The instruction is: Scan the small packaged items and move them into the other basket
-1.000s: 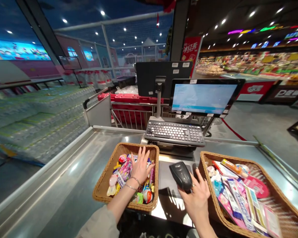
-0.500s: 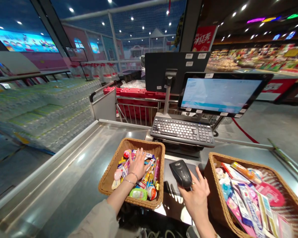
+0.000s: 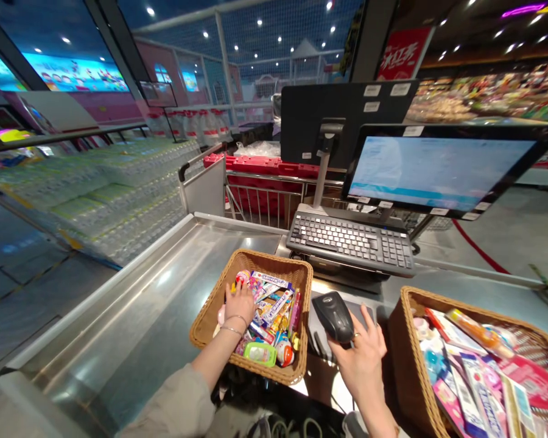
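Note:
My left hand [image 3: 240, 305] reaches into the left wicker basket [image 3: 201, 313], palm down with fingers apart on the sweets. Its fingertips are beside a round red-and-white item [image 3: 242, 277]; whether they touch it I cannot tell. Around it lie wrapped candy sticks [image 3: 277, 306], a green plastic case [image 3: 260, 354] and a red-and-white egg-shaped toy [image 3: 284, 351]. My right hand [image 3: 358, 359] is closed round a black barcode scanner [image 3: 333, 316], held between the two baskets with some fingers stretched out. The grip's lower part is hidden by my hand.
A second wicker basket [image 3: 408, 340] on the right holds packaged sweets and a pink round item [image 3: 532, 380]. Behind the hands are a keyboard [image 3: 351, 240] and a lit monitor [image 3: 442, 170]. The steel counter [image 3: 132, 316] extends leftward, past a stack of bottled drinks [image 3: 119, 201].
My left hand has shifted left inside the basket, uncovering candy sticks in the middle. My right hand still holds the scanner. The camera view has turned slightly left.

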Tool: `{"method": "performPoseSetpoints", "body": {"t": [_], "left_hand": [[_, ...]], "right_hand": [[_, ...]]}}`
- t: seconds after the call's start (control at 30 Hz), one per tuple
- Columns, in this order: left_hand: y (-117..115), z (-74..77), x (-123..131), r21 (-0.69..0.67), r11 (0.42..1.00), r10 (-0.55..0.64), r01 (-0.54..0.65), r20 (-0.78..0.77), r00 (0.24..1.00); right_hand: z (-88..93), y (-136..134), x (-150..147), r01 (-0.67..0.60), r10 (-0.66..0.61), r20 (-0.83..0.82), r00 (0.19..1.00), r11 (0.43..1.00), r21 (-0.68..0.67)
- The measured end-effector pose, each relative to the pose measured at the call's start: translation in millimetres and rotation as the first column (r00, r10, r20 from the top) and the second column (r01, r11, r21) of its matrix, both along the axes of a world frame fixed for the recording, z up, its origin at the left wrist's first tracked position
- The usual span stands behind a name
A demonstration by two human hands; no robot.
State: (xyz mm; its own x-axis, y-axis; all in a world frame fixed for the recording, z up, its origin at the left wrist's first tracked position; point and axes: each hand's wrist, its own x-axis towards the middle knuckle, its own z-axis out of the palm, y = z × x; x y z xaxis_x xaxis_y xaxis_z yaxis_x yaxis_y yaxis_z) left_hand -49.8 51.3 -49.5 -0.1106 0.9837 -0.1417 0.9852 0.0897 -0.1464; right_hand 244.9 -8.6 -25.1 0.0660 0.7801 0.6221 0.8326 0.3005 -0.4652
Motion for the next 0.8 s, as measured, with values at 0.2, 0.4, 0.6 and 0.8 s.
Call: {"method": "performPoseSetpoints", "body": {"t": [0.2,0.4,0.6,0.8], "left_hand": [[-2,-9.6,-8,0.004,1.000,0.016,-0.016,-0.048,0.999],[-2,-6.0,-3,0.002,1.000,0.021,-0.021,-0.042,0.999],[-6,8.9,16,0.004,0.997,-0.080,0.080,0.009,0.997],[-10,18.1,19,-0.006,0.979,-0.200,0.202,0.106,0.974]], "right_hand": [[0.1,3,1,-0.038,0.038,-0.016,0.999,0.999,-0.015],[2.5,3,4,-0.027,0.025,-0.051,0.998,0.999,-0.041],[0.1,3,10,-0.040,0.039,-0.047,0.998,0.999,-0.029],[0.8,2,12,-0.020,0.018,-0.059,0.998,0.999,-0.027]]}}
